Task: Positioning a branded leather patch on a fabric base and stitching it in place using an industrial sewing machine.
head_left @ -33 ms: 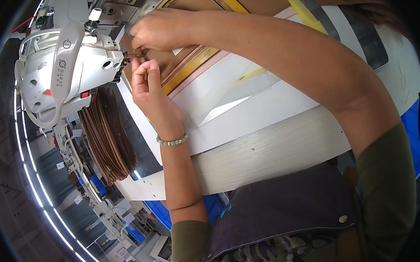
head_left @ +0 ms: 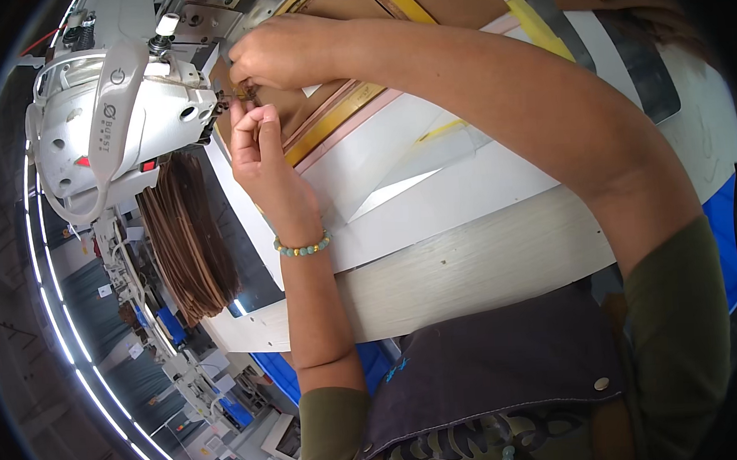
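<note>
Both of my hands are close to the needle end of a white sewing machine (head_left: 142, 117) at the upper left. My left hand (head_left: 265, 156) comes up from below, wearing a bead bracelet (head_left: 303, 247). Its thumb and fingers are curled together just under the needle parts (head_left: 246, 93). From the right, my right hand (head_left: 280, 51) reaches over, fingers bent and pressed together right above those parts. Whatever either hand pinches is too small or hidden to make out. Beneath them lies a brown sheet (head_left: 287, 105) in a template with yellow strips (head_left: 338, 123).
A clear plastic sheet (head_left: 373, 167) lies over the white board beside the template. Left of the table's dark edge stands a thick stack of brown pieces (head_left: 187, 239). Brown fabric (head_left: 631, 0) is heaped at the far right. The pale table edge (head_left: 469, 241) runs before me.
</note>
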